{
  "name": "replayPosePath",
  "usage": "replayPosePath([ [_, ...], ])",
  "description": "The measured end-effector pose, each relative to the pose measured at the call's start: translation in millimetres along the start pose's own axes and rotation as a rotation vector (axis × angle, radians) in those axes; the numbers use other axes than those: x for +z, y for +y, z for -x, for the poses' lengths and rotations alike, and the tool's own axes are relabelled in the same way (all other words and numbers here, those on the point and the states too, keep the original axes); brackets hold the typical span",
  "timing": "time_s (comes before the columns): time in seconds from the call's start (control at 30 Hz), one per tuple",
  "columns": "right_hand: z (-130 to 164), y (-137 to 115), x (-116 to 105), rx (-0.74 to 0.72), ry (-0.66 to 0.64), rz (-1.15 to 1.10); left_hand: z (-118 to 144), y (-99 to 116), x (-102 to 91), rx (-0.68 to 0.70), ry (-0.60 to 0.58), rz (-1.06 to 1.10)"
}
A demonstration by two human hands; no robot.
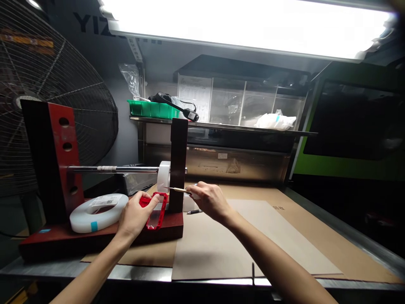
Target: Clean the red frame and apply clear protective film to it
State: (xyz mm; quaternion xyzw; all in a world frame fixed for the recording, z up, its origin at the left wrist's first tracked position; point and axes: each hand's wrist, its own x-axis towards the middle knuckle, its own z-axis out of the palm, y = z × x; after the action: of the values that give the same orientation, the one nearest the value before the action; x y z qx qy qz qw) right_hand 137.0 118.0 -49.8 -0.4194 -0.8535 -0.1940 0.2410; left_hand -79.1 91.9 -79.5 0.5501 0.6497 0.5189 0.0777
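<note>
My left hand [134, 213] is closed on a red rectangular plastic frame [164, 213] with an open or clear middle. In my right hand [210, 200] is a slim pointed tool [179, 190] with a pale handle, pinched between the fingers. Its thin tip points left, in front of a white tape roll [163, 175] on a metal rod [136, 169]; whether it touches the roll I cannot tell. The red frame is just below that roll. Left of my left hand, a large translucent roll [80, 217] with a paper label lies flat on the stand's base.
A dark red stand [61, 139] carries the rod between two uprights. A black pen [194, 212] lies on the cardboard [228, 245] behind my right hand. Further back, a shelf [228, 126] bears a green bin [148, 109] and plastic bags [275, 121]. A big fan [95, 105] stands left.
</note>
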Motion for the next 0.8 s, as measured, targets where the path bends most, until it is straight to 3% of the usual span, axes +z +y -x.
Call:
replayPosePath([
  [0.27,-15.9,-12.7,10.5,-0.101,-0.02,0.127,-3.6,-5.1,0.2,0.001,-0.002,-0.027],
  [0.47,-15.1,-16.2,3.8,-0.145,-0.07,0.179,-2.4,-5.0,-0.4,-0.007,-0.009,-0.032],
  [0.7,-19.1,-36.6,-10.6,-0.177,-0.139,0.188,-3.5,-8.0,1.8,-0.035,-0.003,-0.038],
  [0.8,-13.0,-31.8,-7.5,-0.146,-0.172,0.171,-2.2,-10.8,0.7,-0.043,-0.006,-0.027],
])
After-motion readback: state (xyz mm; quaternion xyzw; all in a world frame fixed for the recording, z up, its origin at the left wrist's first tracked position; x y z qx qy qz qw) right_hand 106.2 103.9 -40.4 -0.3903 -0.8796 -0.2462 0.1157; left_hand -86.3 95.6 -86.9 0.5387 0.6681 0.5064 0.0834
